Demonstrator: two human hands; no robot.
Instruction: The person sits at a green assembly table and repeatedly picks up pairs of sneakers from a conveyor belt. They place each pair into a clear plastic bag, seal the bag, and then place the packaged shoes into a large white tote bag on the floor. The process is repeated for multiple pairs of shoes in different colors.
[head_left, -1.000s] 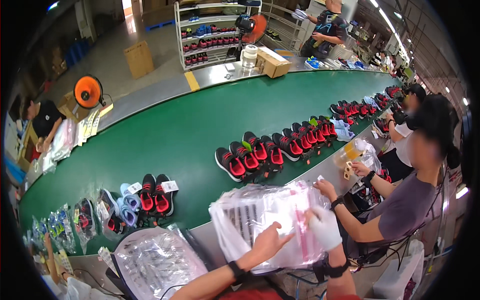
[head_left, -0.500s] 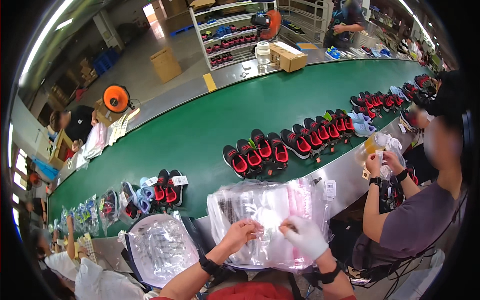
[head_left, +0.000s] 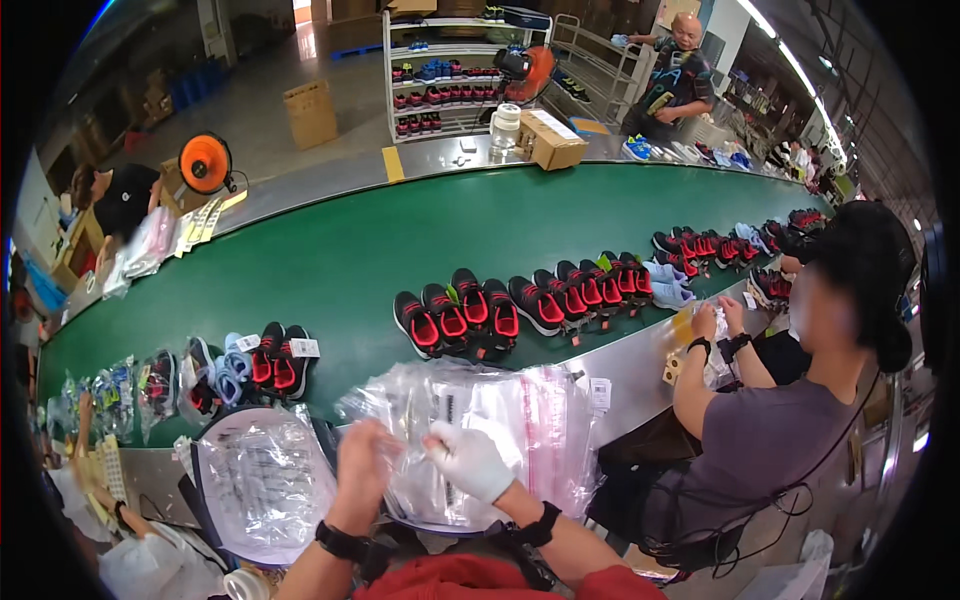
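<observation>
Both of my hands are on a stack of clear plastic bags (head_left: pixel 520 420) that lies on the metal ledge in front of me. My left hand (head_left: pixel 365 465) is bare, blurred, and pinches the near edge of the top bag. My right hand (head_left: pixel 468 460), in a white glove, grips the same bag beside it. Each wrist wears a black band. Just beyond the bags, black and red shoes (head_left: pixel 455 320) stand in a row on the green conveyor belt (head_left: pixel 400 240).
A round bin lined with clear plastic (head_left: pixel 262 480) sits to my left. A person in a grey shirt (head_left: pixel 790 440) works at my right. More shoes, some bagged (head_left: pixel 190 375), lie left on the belt. A shoe rack (head_left: pixel 440 70) and cardboard boxes stand beyond it.
My hands have come closer together on the top bag, the left one moving toward the right. My view has shifted, so the belt and the shoes sit lower and nearer.
</observation>
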